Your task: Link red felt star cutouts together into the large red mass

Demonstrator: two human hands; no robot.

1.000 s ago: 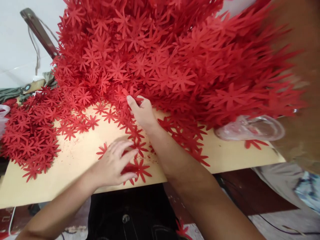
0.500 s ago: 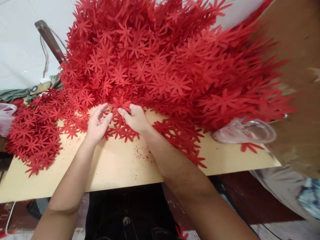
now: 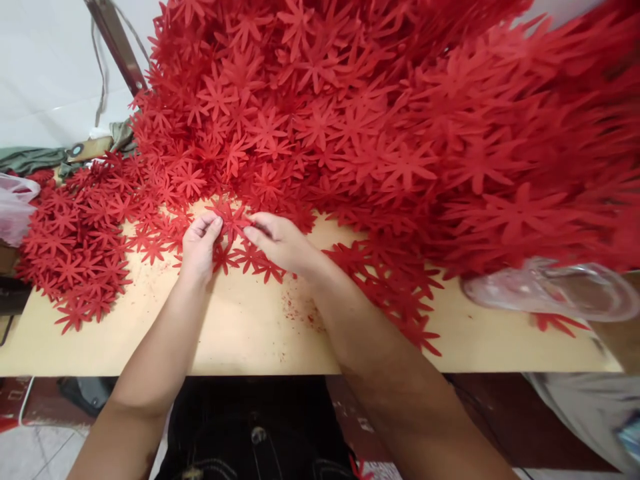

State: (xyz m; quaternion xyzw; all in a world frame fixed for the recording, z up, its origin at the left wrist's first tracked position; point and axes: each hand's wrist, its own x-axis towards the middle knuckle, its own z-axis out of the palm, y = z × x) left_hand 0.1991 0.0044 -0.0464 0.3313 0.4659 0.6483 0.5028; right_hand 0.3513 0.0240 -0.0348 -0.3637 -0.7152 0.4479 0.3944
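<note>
Between my hands is a red flower-shaped cutout [image 3: 231,219] with narrow petals. My left hand [image 3: 201,241] pinches its left edge between thumb and fingers. On the other side my right hand [image 3: 277,239] holds the petals at its right edge, fingers curled and partly hidden behind the thumb. Just below the hands, more loose red cutouts [image 3: 260,261] lie on the pale tabletop [image 3: 240,333]. A tall heap of the same red cutouts [image 3: 320,127] rises right behind them.
A smaller pile of red cutouts [image 3: 75,253] covers the table's left end, near a whitish plastic bag [image 3: 15,207]. A clear plastic container [image 3: 555,290] stands at the right, one cutout by it. Red scraps [image 3: 303,310] dot the table. Dark green cloth [image 3: 35,160] lies at the back left.
My left hand has gone from open beside the cutout to pinching its left edge. The cutout now lies stretched between both hands. The camera view has shifted.
</note>
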